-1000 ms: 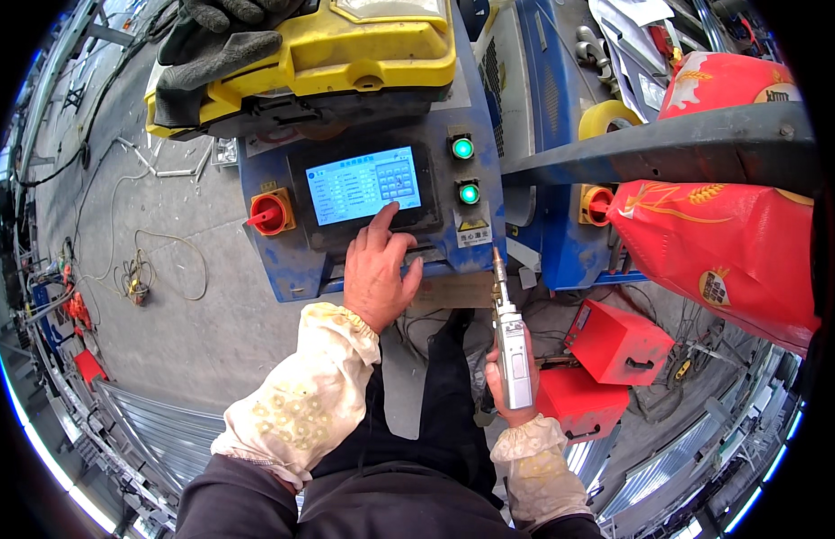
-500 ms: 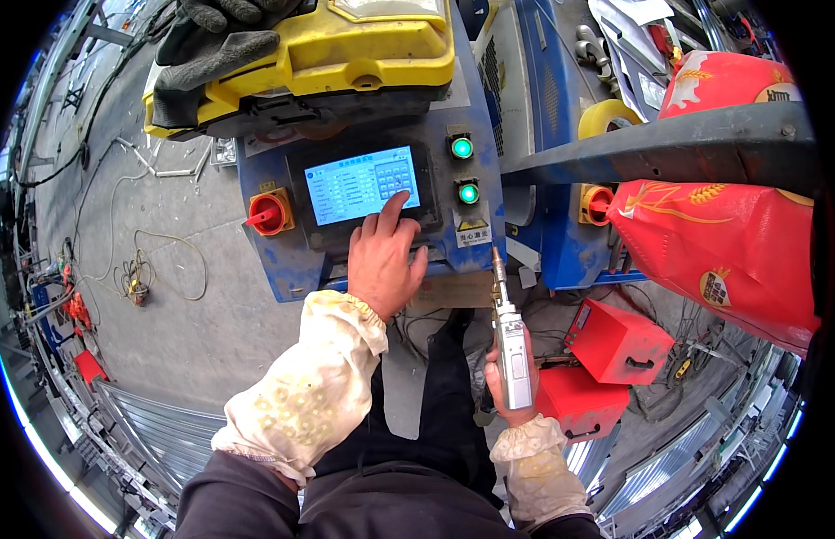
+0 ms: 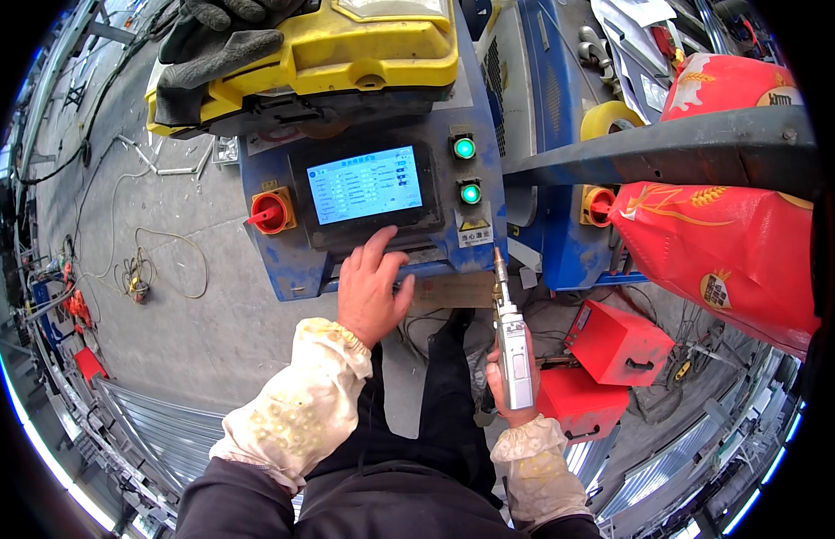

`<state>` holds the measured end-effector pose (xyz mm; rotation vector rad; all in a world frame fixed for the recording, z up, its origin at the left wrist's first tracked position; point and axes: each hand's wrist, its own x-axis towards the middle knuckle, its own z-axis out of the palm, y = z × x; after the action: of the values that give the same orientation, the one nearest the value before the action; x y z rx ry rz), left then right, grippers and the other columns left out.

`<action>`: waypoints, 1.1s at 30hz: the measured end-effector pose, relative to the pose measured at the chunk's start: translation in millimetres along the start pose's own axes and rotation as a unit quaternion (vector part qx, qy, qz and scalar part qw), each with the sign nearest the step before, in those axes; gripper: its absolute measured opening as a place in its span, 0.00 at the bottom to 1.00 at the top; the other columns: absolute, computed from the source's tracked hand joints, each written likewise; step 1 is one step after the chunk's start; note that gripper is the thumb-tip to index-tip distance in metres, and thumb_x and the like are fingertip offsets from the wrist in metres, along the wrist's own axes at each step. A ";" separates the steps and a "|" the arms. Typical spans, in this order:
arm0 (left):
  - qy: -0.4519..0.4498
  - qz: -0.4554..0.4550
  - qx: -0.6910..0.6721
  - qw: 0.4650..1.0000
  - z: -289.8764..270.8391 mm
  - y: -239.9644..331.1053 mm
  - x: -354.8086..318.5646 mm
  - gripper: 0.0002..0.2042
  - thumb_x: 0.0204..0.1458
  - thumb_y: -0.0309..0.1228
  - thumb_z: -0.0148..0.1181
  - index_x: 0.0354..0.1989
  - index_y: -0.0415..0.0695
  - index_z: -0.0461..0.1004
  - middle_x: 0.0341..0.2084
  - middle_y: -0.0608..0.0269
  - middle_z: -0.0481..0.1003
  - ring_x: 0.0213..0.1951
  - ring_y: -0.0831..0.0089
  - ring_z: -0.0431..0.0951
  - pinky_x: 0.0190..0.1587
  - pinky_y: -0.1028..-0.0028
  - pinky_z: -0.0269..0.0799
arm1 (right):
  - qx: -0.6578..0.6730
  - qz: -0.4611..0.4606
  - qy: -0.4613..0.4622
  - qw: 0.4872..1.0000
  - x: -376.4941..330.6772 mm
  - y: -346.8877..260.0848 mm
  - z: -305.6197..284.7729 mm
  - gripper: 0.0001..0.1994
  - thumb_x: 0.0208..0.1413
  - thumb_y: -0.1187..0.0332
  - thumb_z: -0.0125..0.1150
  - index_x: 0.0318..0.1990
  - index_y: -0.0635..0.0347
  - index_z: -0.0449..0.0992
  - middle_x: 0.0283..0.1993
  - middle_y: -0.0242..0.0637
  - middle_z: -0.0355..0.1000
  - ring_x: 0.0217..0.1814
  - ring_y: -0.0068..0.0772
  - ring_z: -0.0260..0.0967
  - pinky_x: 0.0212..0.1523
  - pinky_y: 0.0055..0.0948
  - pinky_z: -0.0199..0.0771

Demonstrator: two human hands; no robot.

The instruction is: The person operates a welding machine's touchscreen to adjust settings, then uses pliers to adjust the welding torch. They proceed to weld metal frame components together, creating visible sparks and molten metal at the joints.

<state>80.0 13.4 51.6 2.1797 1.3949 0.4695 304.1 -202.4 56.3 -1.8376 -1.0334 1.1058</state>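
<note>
The lit blue-and-white rectangular touchscreen (image 3: pixel 364 186) sits just beyond the left hand (image 3: pixel 371 292), set in a dusty blue metal console (image 3: pixel 296 277). The left hand holds nothing, its fingers slightly bent and thumb apart, the index finger reaching the lower edge of the black bezel (image 3: pixel 433 202); whether it touches, I cannot tell. The right hand (image 3: pixel 503 391) is wrapped around a silver metal handheld gun (image 3: pixel 517 359), its nozzle pointing away beside the console's near right corner. Grey concrete floor (image 3: pixel 247 314) gives room left of the left hand; two red boxes (image 3: pixel 620 343) crowd the right hand's outer side
</note>
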 end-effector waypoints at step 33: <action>-0.032 0.035 0.093 0.995 40.7 -54.6 -26.2 0.14 0.53 0.42 0.66 0.40 0.45 0.79 0.36 0.56 0.77 0.41 0.52 0.77 0.45 0.57 0.73 | 0.049 0.025 0.001 0.999 4.0 -6.3 -2.0 0.42 0.57 0.72 0.66 0.78 0.60 0.54 0.51 0.39 0.78 0.45 0.30 0.80 0.49 0.32 0.81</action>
<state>50.8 -0.9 -13.8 2.3770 1.3805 0.3012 305.5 -196.6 61.3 -1.7949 -0.9215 1.1637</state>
